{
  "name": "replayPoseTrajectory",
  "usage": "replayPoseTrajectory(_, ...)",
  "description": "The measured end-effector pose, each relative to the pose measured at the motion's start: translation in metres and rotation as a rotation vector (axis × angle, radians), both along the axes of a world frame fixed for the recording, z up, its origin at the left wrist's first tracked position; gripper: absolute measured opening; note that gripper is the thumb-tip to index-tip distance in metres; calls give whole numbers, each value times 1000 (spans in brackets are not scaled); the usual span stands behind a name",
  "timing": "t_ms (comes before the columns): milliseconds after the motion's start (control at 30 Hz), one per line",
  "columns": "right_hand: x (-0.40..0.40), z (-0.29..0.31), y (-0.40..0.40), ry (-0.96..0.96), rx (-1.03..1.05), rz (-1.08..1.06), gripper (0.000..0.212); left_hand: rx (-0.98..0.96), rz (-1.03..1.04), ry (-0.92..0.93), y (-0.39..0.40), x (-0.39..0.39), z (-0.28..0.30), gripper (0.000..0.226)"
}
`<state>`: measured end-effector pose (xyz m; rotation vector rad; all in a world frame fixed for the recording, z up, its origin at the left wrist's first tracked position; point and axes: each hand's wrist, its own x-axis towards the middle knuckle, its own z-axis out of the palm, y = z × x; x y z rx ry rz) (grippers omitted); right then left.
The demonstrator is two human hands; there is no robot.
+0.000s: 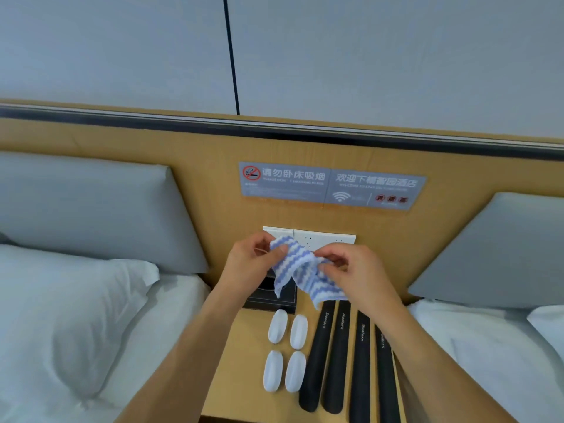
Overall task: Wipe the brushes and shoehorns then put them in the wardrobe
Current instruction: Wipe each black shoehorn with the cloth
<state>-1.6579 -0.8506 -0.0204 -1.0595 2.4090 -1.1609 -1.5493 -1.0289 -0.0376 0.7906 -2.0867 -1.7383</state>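
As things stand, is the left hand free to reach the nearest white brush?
Probably not yet: the left hand grips the striped cloth with the right hand. The brush itself lies uncovered on the nightstand.

Place: hotel twin room, bedside area.
Sign (332,187): grey plaque on the headboard with a no-smoking-in-bed notice, a welcome line and a Wi-Fi symbol.
Beds: left bed (171,315) and right bed (476,346), both in white linen, with white pillows (70,306).
Headboard (213,178): wood panel behind both beds, with grey cushions (91,215) against it.
Sockets (323,239): white plate between the beds.
Surface (244,361): narrow wooden nightstand between the beds.
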Motion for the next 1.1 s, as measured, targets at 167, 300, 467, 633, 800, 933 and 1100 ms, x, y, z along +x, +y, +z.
replayPoseTrajectory(167,-15,24,-2,-37,-76,9,30,-87,-98,47,-7,6,13,26)
replayPoseTrajectory(300,-20,38,-9,-129,-110,12,28,-320,-338,35,9,0,21,59)
replayPoseTrajectory(467,-22,51,-13,-100,-117,36,5,-424,-321,109,19,-13,25,50)
replayPoseTrajectory(633,-28,62,-10,-222,-149,-11,10,-570,-125,116,19,-17,33,31)
replayPoseTrajectory(800,-35,70,-9,-445,-266,-134,14,-319,-232,134,39,-11,52,45)
replayPoseTrajectory(933,-39,75,-8,-552,-298,-165,8,-301,-275,55,51,-18,55,62)
replayPoseTrajectory(1100,-43,81,4,-555,-253,-154,9,-449,-167,16,32,-28,66,14)
